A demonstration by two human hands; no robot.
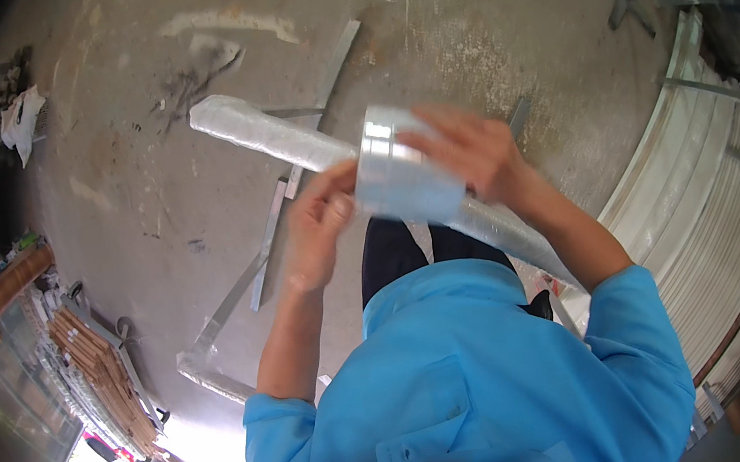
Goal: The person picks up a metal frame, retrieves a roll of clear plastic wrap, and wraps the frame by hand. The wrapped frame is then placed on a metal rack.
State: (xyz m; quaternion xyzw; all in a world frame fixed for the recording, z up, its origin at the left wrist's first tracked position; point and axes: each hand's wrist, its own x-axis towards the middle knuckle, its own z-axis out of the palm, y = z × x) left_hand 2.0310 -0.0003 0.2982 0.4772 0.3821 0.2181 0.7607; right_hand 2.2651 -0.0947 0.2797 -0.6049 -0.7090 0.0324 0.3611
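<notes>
A wide roll of clear plastic film (pixel 409 173), shiny and blurred by motion, is held up in front of my waist. My right hand (pixel 472 146) grips its far right side, fingers smeared by movement. Curled at the roll's left edge is my left hand (pixel 326 218), its thumb and fingertips pinched together there; whether a loose film end is between them is too fine to see. Below the roll, a long bundle wrapped in clear plastic (pixel 272 141) runs slantwise from far left to near right, partly hidden by the roll and my hands.
Grey metal stand bars (pixel 337 65) lie under the bundle, with another metal frame (pixel 253 271) at left. Long white profiles (pixel 666 180) are stacked on the right. Brown wrapped lengths (pixel 100 363) stand on the left, and a white bag (pixel 22 124) hangs at far left.
</notes>
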